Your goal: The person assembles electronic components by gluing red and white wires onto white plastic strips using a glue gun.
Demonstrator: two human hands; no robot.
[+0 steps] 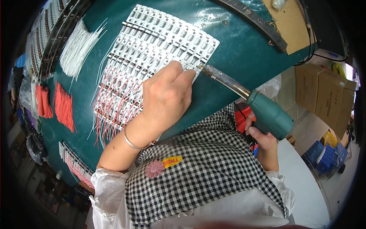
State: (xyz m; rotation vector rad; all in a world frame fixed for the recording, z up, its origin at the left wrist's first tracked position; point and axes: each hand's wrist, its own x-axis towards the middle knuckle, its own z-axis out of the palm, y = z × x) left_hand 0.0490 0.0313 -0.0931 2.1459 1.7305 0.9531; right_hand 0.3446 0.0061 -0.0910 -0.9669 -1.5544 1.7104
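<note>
My left hand [166,91], with a bangle on its wrist, is closed in a pinch over the right side of a panel of white plastic parts [152,49]. Its fingertips are turned away, so what they pinch is hidden. In my right hand [262,137] is a green soldering gun [268,114], gripped from below. Its metal tip reaches up and left to the panel's right edge, just beside the left fingertips. Metal pieces sit in rows on the panel. Red and white wires [114,103] hang from its lower left rows.
Left of the panel lie a bundle of white wires [80,49] and two red wire bundles [64,107]. More panels [47,42] stand at the far left. A dark curved bar [255,23] and cardboard [291,30] are at the back right. Boxes [324,95] and blue baskets [324,154] stand off the table.
</note>
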